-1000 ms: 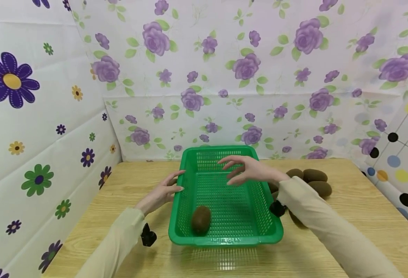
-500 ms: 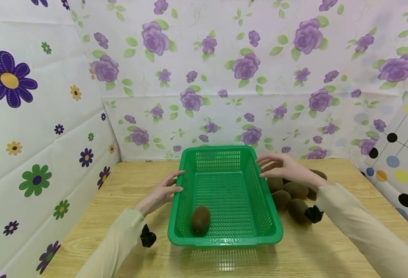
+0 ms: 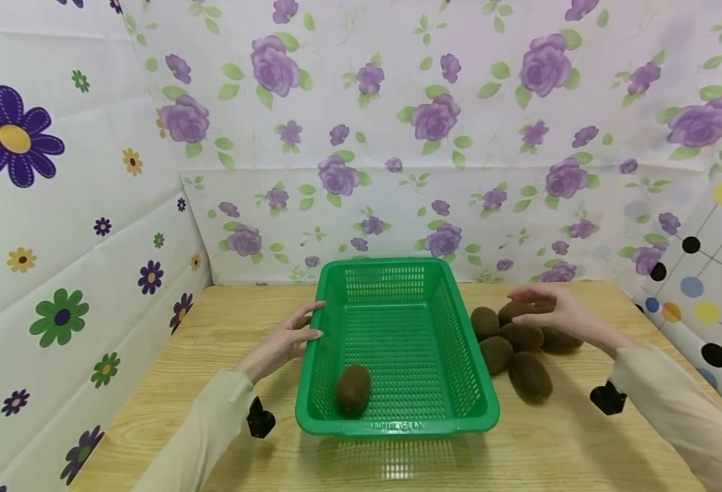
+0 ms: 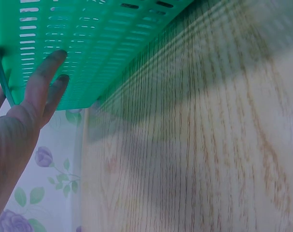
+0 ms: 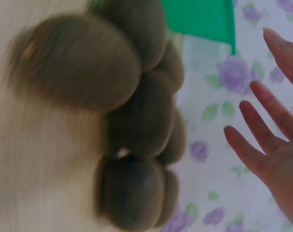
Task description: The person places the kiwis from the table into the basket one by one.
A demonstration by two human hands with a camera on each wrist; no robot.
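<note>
A green plastic basket [image 3: 398, 427] with slotted walls stands mid-table. My left hand [image 3: 282, 345] holds its left rim; in the left wrist view, two fingers [image 4: 39, 87] lie against the outer wall while other digits pass behind the rim. One brown kiwi [image 3: 353, 389] lies inside, at the near left corner. Right of the basket, several more kiwis [image 3: 530, 377] are grouped together on the table. Above the back of that group hovers my right hand [image 3: 567, 316], holding nothing, its fingers spread in the right wrist view and apart from the kiwis.
The wooden table [image 3: 225, 424] runs back to a white cloth with purple roses [image 3: 339, 178]. A flowered cloth [image 3: 72, 260] hangs along the left side, and a dotted one [image 3: 712, 273] along the right. The nearest kiwis sit right beside the basket's right wall.
My right hand has moved from over the basket, past its right rim, to above the grouped kiwis. The left hand has stayed at the rim, and the kiwi inside the basket lies still.
</note>
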